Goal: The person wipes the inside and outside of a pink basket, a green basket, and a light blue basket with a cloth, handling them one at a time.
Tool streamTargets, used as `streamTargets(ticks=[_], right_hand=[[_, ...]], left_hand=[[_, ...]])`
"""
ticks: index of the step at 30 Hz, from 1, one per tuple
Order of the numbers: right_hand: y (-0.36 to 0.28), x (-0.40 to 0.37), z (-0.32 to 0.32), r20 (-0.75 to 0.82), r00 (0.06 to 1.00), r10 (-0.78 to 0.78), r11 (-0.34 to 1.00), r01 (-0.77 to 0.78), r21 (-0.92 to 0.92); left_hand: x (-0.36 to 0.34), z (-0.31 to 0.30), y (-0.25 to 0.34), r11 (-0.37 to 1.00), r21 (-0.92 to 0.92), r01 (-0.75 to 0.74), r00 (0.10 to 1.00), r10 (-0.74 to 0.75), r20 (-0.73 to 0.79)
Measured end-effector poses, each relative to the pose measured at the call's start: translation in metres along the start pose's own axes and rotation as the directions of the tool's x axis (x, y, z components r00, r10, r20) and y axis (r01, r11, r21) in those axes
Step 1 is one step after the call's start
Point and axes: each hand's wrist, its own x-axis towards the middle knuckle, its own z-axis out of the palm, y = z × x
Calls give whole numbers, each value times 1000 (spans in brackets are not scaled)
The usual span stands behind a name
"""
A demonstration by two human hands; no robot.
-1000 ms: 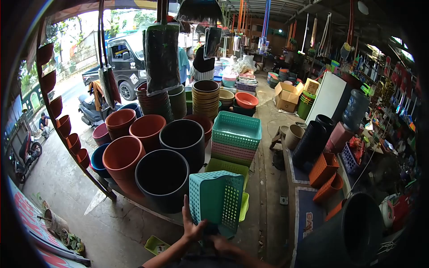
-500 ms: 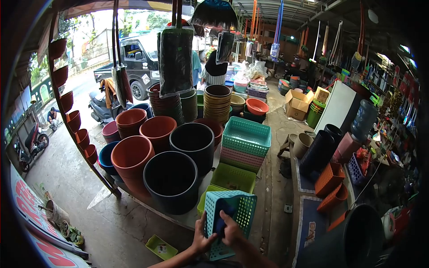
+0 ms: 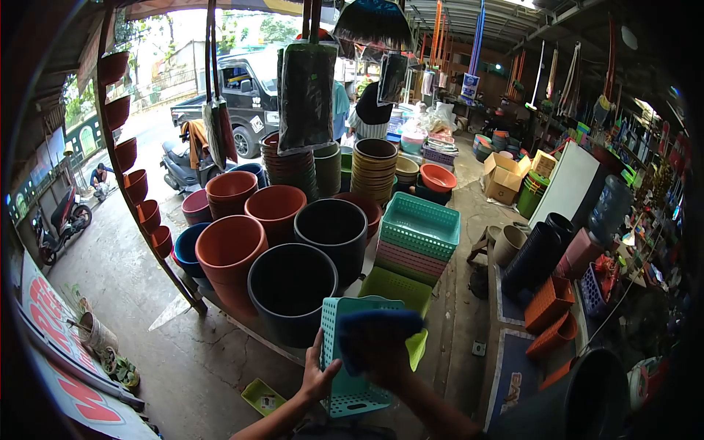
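Note:
My left hand [image 3: 318,375] grips the left edge of a teal perforated plastic basket [image 3: 353,389], held upright in front of me. My right hand [image 3: 387,370] presses a dark blue cloth [image 3: 375,334] against the basket's face; the cloth covers most of that hand. Just beyond the basket lie lime-green baskets [image 3: 396,287] and a stack of teal and pink baskets [image 3: 419,233] on the display.
Large terracotta and black pots [image 3: 292,281] crowd the display to the left. A pole with hanging pots [image 3: 136,187] leans at left. Orange baskets [image 3: 550,302], a black bin [image 3: 579,396] and shop goods line the right. A person [image 3: 370,114] stands farther back. A green tray [image 3: 264,397] lies on the floor.
The basket has turned and risen slightly. My right hand with the blue cloth moved up from the basket's middle to its upper face. The view shifted left.

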Motion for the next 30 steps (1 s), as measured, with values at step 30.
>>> streamTargets(ticks=[30], right_hand=[[-25, -91, 66, 744, 659, -109, 745, -441, 500]], left_hand=[[25, -29, 9, 974, -223, -42, 989, 8, -151]])
